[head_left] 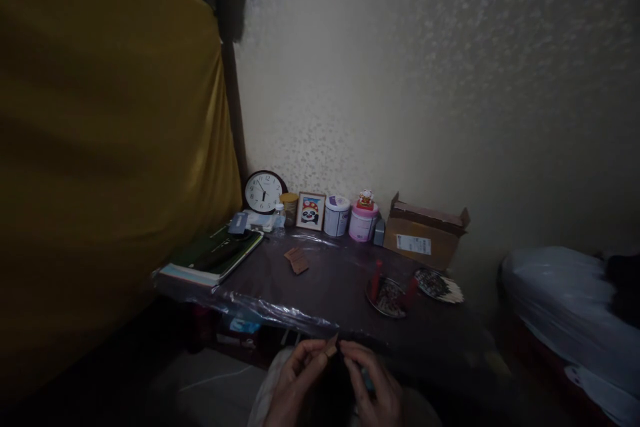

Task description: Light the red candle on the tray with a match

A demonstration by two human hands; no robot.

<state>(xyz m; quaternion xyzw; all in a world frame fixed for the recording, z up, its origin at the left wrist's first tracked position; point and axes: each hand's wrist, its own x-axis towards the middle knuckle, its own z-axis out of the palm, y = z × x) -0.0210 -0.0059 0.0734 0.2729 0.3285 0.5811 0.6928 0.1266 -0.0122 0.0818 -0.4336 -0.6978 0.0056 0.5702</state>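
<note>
Slanting lengthwise up and right, a brown piece (331, 349) sits pinched.

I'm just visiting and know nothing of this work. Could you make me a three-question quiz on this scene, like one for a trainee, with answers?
1. True or false: in the picture, the panda picture stands to the left of the pink tin.
2. What sits on top of the pink tin: (a) a clock, (b) a small figurine, (c) a bottle?
3. Fill in: the small brown piece is pinched in the person's own ___.

Key: 1 true; 2 b; 3 left hand.
</note>
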